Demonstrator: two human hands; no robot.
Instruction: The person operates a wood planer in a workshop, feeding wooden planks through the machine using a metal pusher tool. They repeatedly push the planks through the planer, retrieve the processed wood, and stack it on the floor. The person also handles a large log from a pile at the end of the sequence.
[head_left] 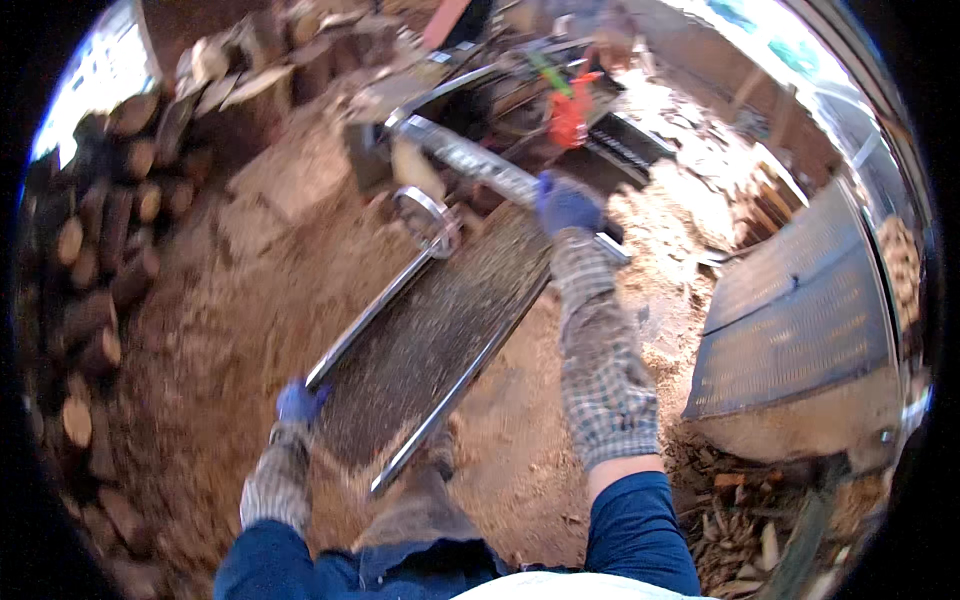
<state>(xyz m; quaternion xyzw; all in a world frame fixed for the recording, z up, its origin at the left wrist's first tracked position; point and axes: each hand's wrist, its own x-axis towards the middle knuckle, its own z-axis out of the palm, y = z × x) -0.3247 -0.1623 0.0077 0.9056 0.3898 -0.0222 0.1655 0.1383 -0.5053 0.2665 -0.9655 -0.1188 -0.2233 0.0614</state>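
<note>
A long dark panel (425, 350) with 2 shiny side rails (462, 382) is held in front of the person, above the sawdust-covered ground (240, 310). Its long axis runs on a slant: the near end points to the lower left, toward the person, and the far end to the upper right, by a silver bar (470, 163). The left hand (302, 402), in a purple-blue glove, is closed on the left rail at the panel's near end. The right hand (568, 205), gloved alike, is on the silver bar near the panel's far right corner; blur hides its fingers, so I cannot tell if they clamp it. Beyond the bar is a bright orange thing (570, 112), probably part of a machine. Farther out, logs (100, 250) are stacked on the left, and a large grey sheet (800, 310) leans on the right.
</note>
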